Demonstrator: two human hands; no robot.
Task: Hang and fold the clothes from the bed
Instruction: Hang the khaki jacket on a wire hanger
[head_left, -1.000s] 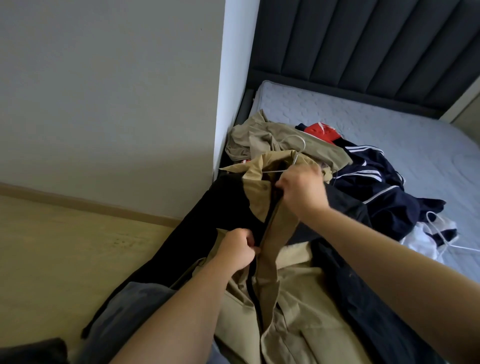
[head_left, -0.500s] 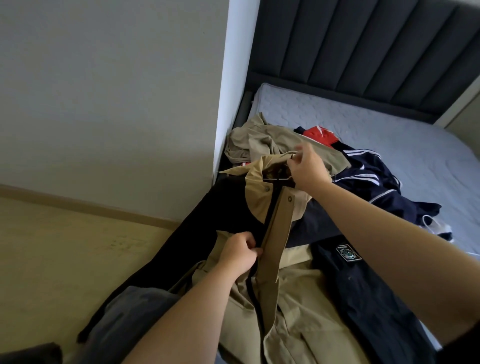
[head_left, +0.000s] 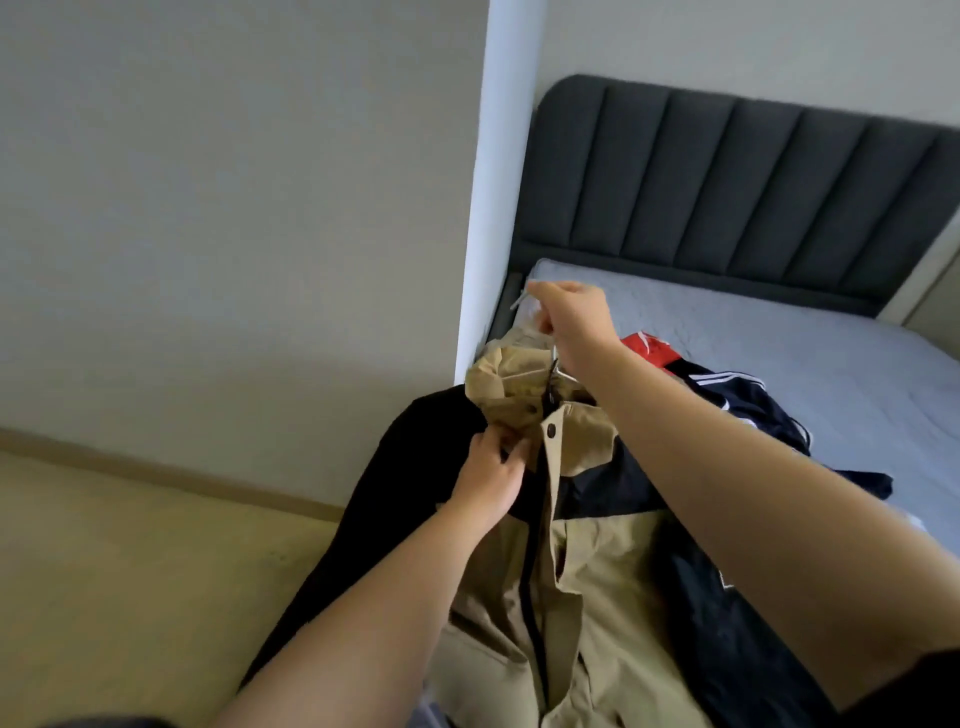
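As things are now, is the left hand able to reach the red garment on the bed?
Probably not directly. The left hand grips the tan jacket at the collar, and the right hand, holding the hanger, has its forearm crossing between it and the red garment.

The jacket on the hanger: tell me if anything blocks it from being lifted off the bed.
Nothing visible does. The right hand holds the hanger up, the left hand grips the jacket collar, and only bare wall lies above it.
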